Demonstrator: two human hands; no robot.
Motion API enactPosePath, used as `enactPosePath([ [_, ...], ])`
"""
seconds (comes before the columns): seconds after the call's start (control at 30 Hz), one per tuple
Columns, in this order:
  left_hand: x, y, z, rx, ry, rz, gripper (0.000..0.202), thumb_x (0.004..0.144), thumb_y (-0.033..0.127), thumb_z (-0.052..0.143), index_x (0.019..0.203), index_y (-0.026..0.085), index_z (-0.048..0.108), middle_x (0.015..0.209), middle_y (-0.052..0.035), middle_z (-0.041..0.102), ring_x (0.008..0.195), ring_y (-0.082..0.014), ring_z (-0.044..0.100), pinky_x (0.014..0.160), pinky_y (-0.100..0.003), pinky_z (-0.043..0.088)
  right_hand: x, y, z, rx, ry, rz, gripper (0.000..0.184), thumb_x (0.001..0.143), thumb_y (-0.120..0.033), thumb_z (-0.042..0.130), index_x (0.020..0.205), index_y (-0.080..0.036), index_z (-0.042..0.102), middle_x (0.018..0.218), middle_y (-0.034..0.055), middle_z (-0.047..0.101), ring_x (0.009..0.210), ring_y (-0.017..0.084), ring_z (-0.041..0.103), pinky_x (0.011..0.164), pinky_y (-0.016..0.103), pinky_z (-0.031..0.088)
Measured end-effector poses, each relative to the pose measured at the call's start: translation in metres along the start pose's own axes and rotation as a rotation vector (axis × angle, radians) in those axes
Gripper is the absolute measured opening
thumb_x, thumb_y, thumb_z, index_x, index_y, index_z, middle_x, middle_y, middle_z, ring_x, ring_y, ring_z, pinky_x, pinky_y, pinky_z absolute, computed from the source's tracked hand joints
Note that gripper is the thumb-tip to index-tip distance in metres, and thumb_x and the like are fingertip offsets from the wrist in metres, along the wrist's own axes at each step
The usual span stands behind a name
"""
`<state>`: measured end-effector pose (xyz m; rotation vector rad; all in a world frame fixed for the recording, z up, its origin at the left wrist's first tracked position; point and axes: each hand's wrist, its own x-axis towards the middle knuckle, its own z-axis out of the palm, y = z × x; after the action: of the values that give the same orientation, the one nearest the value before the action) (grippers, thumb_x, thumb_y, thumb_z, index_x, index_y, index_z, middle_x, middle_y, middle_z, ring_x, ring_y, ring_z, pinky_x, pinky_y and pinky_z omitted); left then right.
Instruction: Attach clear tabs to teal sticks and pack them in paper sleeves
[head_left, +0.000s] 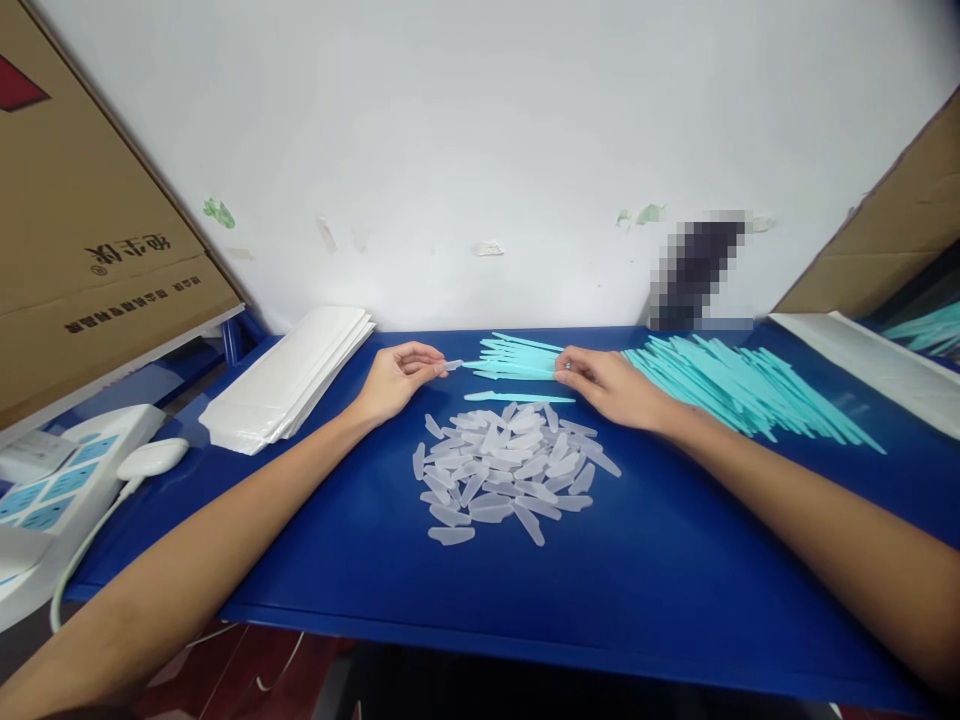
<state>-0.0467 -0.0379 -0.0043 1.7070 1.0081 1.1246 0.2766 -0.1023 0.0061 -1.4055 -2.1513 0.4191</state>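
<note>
My left hand (399, 378) pinches a small translucent plastic cap (452, 365) at its fingertips. My right hand (609, 385) is closed on the handle end of a thin teal plastic stick (517, 367), whose tip points toward the cap. Both hands rest at the back of the blue table (360, 540). A small stack of teal sticks (517, 350) lies between the hands, and one single teal stick (517, 398) lies just in front. A heap of several translucent caps (510, 465) sits in the middle of the table, in front of both hands.
A big pile of teal sticks (742, 385) spreads at the right. A stack of white sleeves (289, 380) lies at the back left. Cardboard boxes (82, 230) flank both sides. A white power strip (52, 480) and a white device on a cord (150, 458) sit at the left edge.
</note>
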Motion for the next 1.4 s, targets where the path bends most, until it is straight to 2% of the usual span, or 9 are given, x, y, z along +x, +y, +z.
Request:
enactPosePath([
  [0.3, -0.002, 0.005, 0.013, 0.047, -0.108, 0.024, 0.029, 0.072, 0.036, 0.083, 0.087, 0.014, 0.07, 0.088, -0.0097, 0.078, 0.085, -0.0227, 0.076, 0.081, -0.034, 0.06, 0.0, -0.006, 0.008, 0.034, -0.013, -0.011, 0.024, 0.096, -0.041, 0.05, 0.086, -0.021, 0.058, 0.062, -0.0017, 0.056, 0.057, 0.015, 0.047, 0.06, 0.029, 0.035],
  [0.57, -0.001, 0.007, 0.015, 0.356, -0.251, 0.122, 0.024, 0.084, 0.037, 0.073, 0.098, 0.018, 0.076, 0.101, -0.0084, 0.079, 0.094, -0.0211, 0.073, 0.086, -0.034, 0.055, 0.001, 0.012, -0.002, -0.105, 0.04, 0.039, 0.031, 0.095, -0.045, 0.051, 0.087, -0.02, 0.067, 0.067, 0.0017, 0.066, 0.061, 0.016, 0.056, 0.063, 0.029, 0.037],
  [0.7, -0.001, 0.017, 0.002, 0.471, -0.279, 0.153, 0.026, 0.089, 0.038, 0.067, 0.104, 0.019, 0.077, 0.109, -0.0082, 0.077, 0.093, -0.0194, 0.069, 0.08, -0.032, 0.051, 0.002, 0.019, 0.0, -0.169, -0.027, 0.037, 0.026, 0.095, -0.042, 0.053, 0.096, -0.022, 0.068, 0.068, 0.0009, 0.066, 0.062, 0.017, 0.057, 0.062, 0.03, 0.037],
  [0.8, -0.002, 0.028, -0.017, 0.606, -0.483, 0.123, 0.028, 0.087, 0.042, 0.068, 0.101, 0.02, 0.078, 0.096, -0.0061, 0.075, 0.077, -0.0157, 0.063, 0.07, -0.029, 0.047, 0.002, 0.019, 0.003, -0.194, -0.052, 0.071, 0.025, 0.095, -0.042, 0.052, 0.098, -0.023, 0.067, 0.071, 0.0011, 0.067, 0.064, 0.018, 0.057, 0.061, 0.03, 0.035],
  [0.9, -0.004, 0.04, -0.031, 0.685, -0.67, 0.073, 0.031, 0.082, 0.049, 0.074, 0.1, 0.025, 0.08, 0.099, -0.0052, 0.071, 0.081, -0.0163, 0.059, 0.068, -0.027, 0.043, 0.004, 0.018, 0.004, -0.204, -0.069, 0.122, 0.022, 0.096, -0.041, 0.052, 0.096, -0.023, 0.064, 0.073, 0.0013, 0.067, 0.067, 0.018, 0.057, 0.061, 0.03, 0.034],
  [1.07, -0.006, 0.043, -0.036, 0.675, -0.742, 0.075, 0.028, 0.079, 0.049, 0.077, 0.095, 0.026, 0.081, 0.098, -0.005, 0.067, 0.083, -0.017, 0.057, 0.073, -0.028, 0.044, 0.005, 0.017, 0.002, -0.172, -0.134, 0.178, 0.018, 0.096, -0.038, 0.05, 0.094, -0.022, 0.059, 0.07, 0.0012, 0.065, 0.068, 0.019, 0.057, 0.062, 0.03, 0.035],
  [1.17, -0.005, 0.037, -0.032, 0.594, -0.671, 0.067, 0.024, 0.077, 0.046, 0.079, 0.083, 0.022, 0.08, 0.093, -0.0057, 0.07, 0.078, -0.0166, 0.059, 0.071, -0.029, 0.045, 0.003, 0.014, 0.0, -0.146, -0.158, 0.153, 0.02, 0.097, -0.039, 0.048, 0.093, -0.022, 0.057, 0.073, 0.0025, 0.065, 0.067, 0.019, 0.056, 0.063, 0.031, 0.035],
  [1.33, -0.002, 0.021, -0.02, 0.201, -0.154, 0.005, 0.04, 0.075, 0.046, 0.08, 0.105, 0.019, 0.077, 0.08, -0.0046, 0.071, 0.072, -0.0166, 0.062, 0.071, -0.03, 0.047, -0.002, 0.004, -0.001, -0.082, -0.007, 0.027, 0.028, 0.099, -0.042, 0.042, 0.087, -0.021, 0.056, 0.084, 0.0061, 0.066, 0.075, 0.02, 0.056, 0.072, 0.033, 0.038],
  [1.4, -0.001, 0.016, -0.014, 0.042, -0.019, -0.022, 0.048, 0.073, 0.047, 0.082, 0.11, 0.017, 0.075, 0.081, -0.0044, 0.071, 0.074, -0.0164, 0.063, 0.072, -0.029, 0.048, -0.002, 0.002, 0.0, -0.101, 0.061, -0.012, 0.029, 0.098, -0.042, 0.045, 0.084, -0.021, 0.059, 0.088, 0.0067, 0.067, 0.086, 0.023, 0.057, 0.081, 0.037, 0.038],
])
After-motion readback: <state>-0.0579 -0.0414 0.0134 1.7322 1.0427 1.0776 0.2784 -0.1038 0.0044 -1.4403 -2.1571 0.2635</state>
